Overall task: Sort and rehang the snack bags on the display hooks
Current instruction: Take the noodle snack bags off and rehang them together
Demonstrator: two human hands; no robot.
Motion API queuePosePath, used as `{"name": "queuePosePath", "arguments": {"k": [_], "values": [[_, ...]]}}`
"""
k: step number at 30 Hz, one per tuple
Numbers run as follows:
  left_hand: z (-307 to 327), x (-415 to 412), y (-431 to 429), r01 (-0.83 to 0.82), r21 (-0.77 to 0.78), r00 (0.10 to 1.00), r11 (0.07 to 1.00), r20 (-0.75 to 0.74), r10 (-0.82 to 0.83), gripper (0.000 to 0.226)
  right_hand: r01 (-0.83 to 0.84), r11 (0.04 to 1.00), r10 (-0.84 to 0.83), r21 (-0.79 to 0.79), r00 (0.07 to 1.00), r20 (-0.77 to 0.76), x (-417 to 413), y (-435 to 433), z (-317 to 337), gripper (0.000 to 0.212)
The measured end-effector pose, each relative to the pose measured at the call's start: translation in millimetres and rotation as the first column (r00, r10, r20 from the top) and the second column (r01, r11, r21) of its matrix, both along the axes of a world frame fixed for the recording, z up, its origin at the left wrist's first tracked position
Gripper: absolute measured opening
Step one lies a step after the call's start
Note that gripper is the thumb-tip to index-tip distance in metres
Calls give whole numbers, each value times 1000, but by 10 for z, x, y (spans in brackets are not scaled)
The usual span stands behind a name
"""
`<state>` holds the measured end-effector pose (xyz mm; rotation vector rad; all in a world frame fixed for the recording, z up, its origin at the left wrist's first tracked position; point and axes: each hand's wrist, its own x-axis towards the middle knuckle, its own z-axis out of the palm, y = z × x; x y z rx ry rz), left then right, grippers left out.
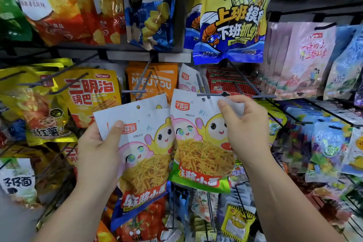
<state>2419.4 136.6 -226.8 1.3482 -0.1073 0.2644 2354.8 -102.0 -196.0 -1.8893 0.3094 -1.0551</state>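
The left hand point(98, 149) grips two overlapping white cartoon-printed snack bags with blue bottoms point(145, 143), its thumb pressed on the front. The right hand's point(245, 124) fingers pinch the top corner of a matching green-bottomed white bag point(198, 143), held at the tip of a grey wire display hook point(214, 94).

A grey display rack point(125, 55) with long hooks point(212, 94) carries hanging yellow bags point(92, 94) at left, orange bags point(163, 80) centre, pink bags point(302, 59) right.
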Motion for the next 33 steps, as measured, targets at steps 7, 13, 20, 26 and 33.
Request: {"name": "queuePosePath", "arguments": {"k": [7, 13, 20, 26, 33], "values": [[37, -28, 45, -4, -59, 1000, 998, -4, 3, 14, 71, 997, -71, -9, 997, -40, 68, -40, 28, 15], [43, -64, 88, -43, -69, 998, 997, 36, 45, 13, 85, 996, -85, -5, 996, -39, 60, -11, 9, 10], [-5, 25, 188, -59, -75, 997, 995, 47, 63, 19, 87, 996, -87, -7, 995, -40, 77, 8, -11, 13], [-58, 41, 195, -77, -41, 996, 996, 40, 78, 19, 128, 991, -130, -49, 991, -44, 230, -3, -27, 10], [-105, 41, 231, -131, -26, 991, 991, 39, 131, 17, 230, 972, -233, -40, 970, -68, 678, -48, -106, 25]]}}
